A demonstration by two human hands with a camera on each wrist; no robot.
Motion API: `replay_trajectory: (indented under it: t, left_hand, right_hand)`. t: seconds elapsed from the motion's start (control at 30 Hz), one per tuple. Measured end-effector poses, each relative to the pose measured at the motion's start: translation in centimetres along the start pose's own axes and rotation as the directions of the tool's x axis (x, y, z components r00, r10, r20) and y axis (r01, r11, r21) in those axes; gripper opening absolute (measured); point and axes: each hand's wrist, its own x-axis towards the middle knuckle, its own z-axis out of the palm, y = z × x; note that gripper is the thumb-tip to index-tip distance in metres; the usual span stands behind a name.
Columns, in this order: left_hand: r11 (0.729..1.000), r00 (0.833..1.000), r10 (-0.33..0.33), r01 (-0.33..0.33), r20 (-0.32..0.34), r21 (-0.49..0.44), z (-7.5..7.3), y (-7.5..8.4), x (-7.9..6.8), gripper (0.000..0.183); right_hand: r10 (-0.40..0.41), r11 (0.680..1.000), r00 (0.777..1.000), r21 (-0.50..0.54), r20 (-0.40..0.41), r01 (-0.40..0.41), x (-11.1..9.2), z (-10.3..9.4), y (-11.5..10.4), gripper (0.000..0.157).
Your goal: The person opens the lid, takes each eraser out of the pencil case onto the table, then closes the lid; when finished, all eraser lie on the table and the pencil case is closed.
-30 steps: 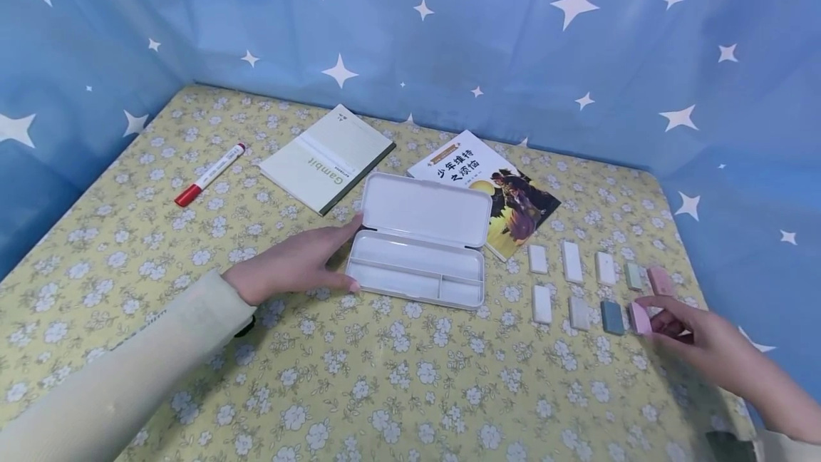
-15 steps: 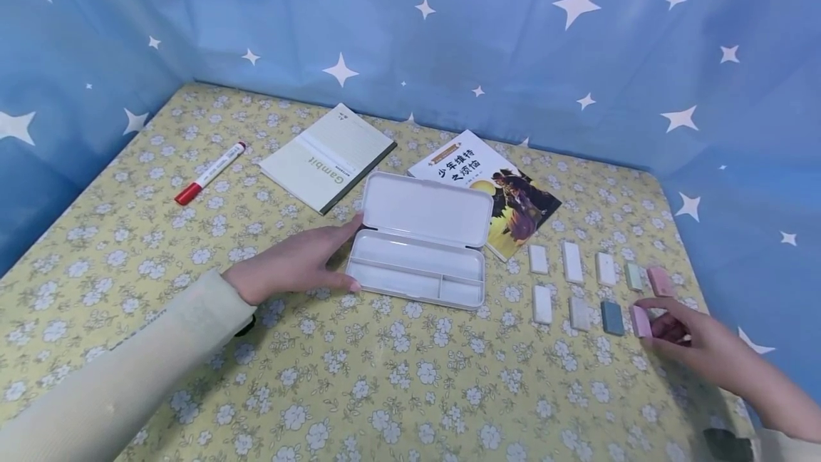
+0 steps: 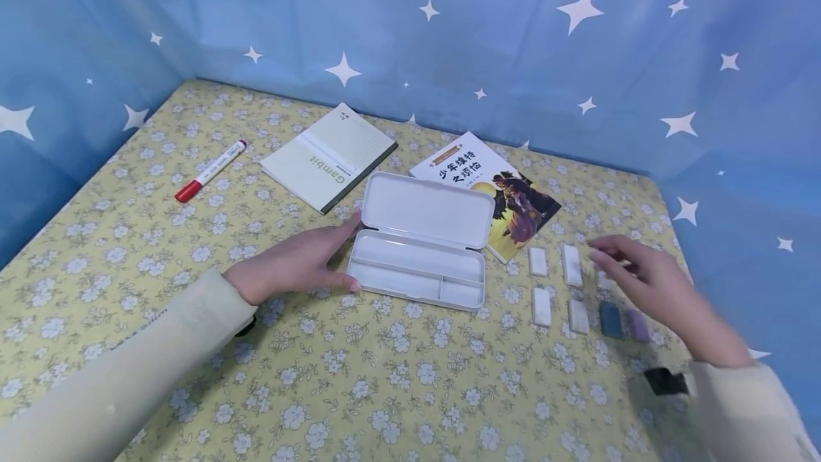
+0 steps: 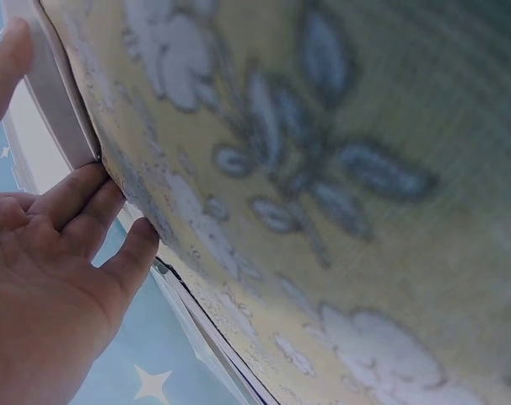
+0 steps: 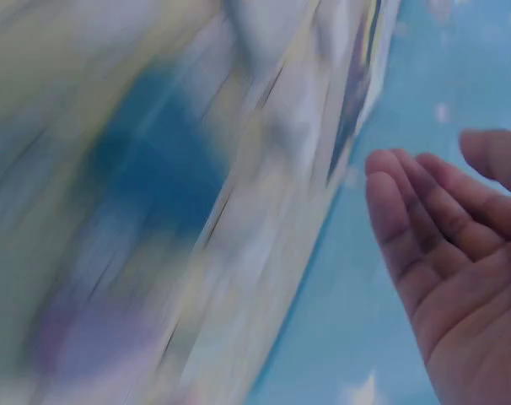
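Observation:
In the head view a white pencil case (image 3: 417,280) lies with its lid raised and its compartments bare. My left hand (image 3: 301,262) rests at its left side, thumb at the front corner and fingers near the hinge. In the left wrist view its fingertips touch the case wall (image 4: 66,110). My right hand (image 3: 648,280) hovers over two rows of erasers, holding nothing, thumb apart from its fingers. A white eraser (image 3: 572,264) lies just left of the fingertips. A teal eraser (image 3: 611,320) and a purple eraser (image 3: 638,325) lie below the hand, which hides others behind it.
A book (image 3: 507,198) with a picture cover lies partly behind the raised lid. Left of it are a Gambit notebook (image 3: 327,155) and a red-capped marker (image 3: 210,171). Several pale erasers, one white eraser (image 3: 541,306) among them, sit right of the case. A blue star-patterned curtain (image 3: 410,34) borders the table.
My right hand has let go of the purple eraser, leaving it at the end of the front row, and has moved up and left over the back row. The left hand stays.

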Motion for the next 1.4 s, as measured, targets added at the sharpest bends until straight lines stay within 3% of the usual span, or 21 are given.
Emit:
replay_trajectory:
  t: [0.17,0.4,0.6,0.93,1.07,1.2,1.4]
  left_hand:
    - [1.0,1.0,-0.008,0.008,0.0,0.003,-0.1,-0.1,0.0,0.119]
    - [1.0,1.0,-0.014,0.014,0.009,0.014,0.0,-0.1,0.1,0.117]
    - [1.0,1.0,-0.026,0.026,-0.002,0.01,-0.1,0.2,0.1,0.118]
    - [0.999,1.0,-0.023,0.023,0.001,0.025,-0.1,0.1,0.2,0.118]
    - [0.999,1.0,-0.02,0.02,-0.001,0.03,0.0,0.0,0.2,0.119]
    - [0.999,1.0,-0.024,0.024,-0.003,0.025,0.0,-0.1,0.2,0.119]
    - [1.0,1.0,-0.015,0.016,-0.011,0.016,0.1,-0.1,0.2,0.119]
  right_hand:
    - [-0.078,0.988,0.997,0.136,0.027,0.073,5.4,1.8,-3.6,0.041]
    - [-0.012,0.919,0.996,0.394,0.089,-0.024,10.9,4.0,-6.3,0.049]
    - [0.068,0.818,0.982,0.553,0.177,-0.156,13.1,5.5,-7.3,0.053]
    - [0.125,0.758,0.965,0.605,0.232,-0.244,13.7,6.4,-7.3,0.051]
    - [0.106,0.745,0.97,0.629,0.219,-0.223,13.5,6.4,-7.3,0.053]
    - [0.074,0.753,0.98,0.634,0.183,-0.175,13.0,6.1,-7.6,0.056]
    - [-0.012,0.838,0.998,0.545,0.068,-0.027,11.4,5.7,-8.6,0.046]
